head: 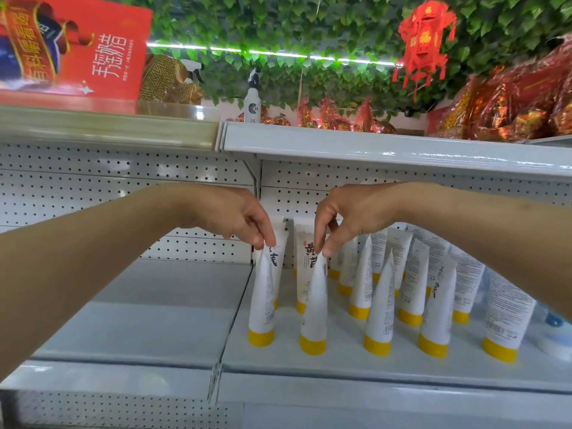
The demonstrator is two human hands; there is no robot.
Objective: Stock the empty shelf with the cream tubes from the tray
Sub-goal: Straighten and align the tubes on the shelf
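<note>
Our left hand (235, 215) pinches the crimped tip of one cream tube (262, 292), our right hand (346, 212) that of a second tube (315, 301), both cap-down on the shelf (309, 363) below the pinches. We should seat each cap (261, 337) flat before releasing. The tray is out of view, and our hands partly hide the rear tubes (305, 258).

Blue-white item (556, 334) cut off rt edge; rear tubes (399, 246) partly hidden.

White cream tubes (381, 305), yellow caps, stand cap-down in rows on the white shelf (340, 363). Front-left tube (263, 298) and second front tube (314, 305) upright.
</note>
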